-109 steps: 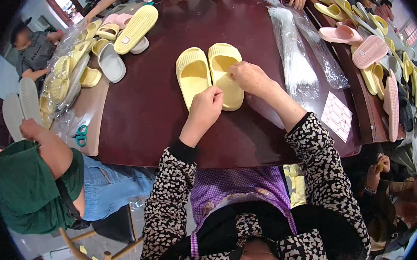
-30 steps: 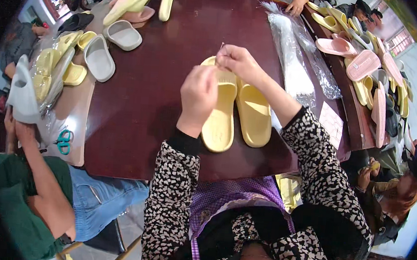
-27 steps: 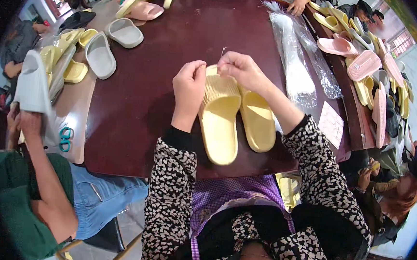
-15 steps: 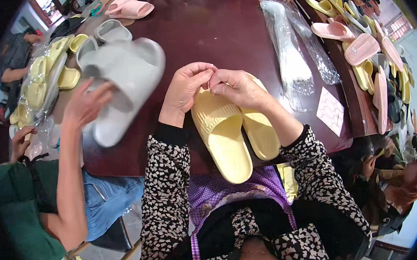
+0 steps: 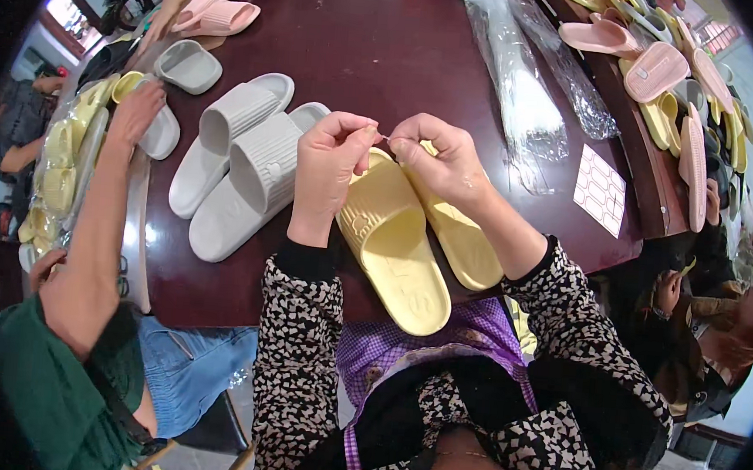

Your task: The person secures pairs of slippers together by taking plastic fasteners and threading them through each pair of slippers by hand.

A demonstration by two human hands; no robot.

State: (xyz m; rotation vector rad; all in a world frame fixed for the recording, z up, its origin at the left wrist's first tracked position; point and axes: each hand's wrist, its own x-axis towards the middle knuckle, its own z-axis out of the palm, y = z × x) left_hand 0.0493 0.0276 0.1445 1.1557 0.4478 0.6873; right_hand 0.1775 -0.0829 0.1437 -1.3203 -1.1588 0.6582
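A pair of yellow slide slippers, the left slipper (image 5: 404, 276) and the right slipper (image 5: 465, 246), lies on the dark red table in front of me. Over their toe ends, my left hand (image 5: 329, 166) and my right hand (image 5: 441, 161) are raised with thumbs and fingertips pinched. Something thin and pinkish spans the small gap between the fingertips; it is too small to name. Left of my left hand lies a pair of light grey slides, the nearer slide (image 5: 244, 199) and the farther slide (image 5: 227, 120), the nearer one's toe partly behind that hand.
A co-worker's hand (image 5: 139, 114) touches another grey slide (image 5: 162, 133) at the left. To the right are a sheet of outlined stickers (image 5: 599, 191) and clear plastic bags (image 5: 526, 97). Pink slides (image 5: 654, 71) and yellow ones crowd the right side; bagged yellow slides (image 5: 59, 160) line the left.
The co-worker's hand has moved left and away from the grey slides, which now lie still beside my left hand. My fingertips have drawn slightly apart, and the thin piece shows between them.
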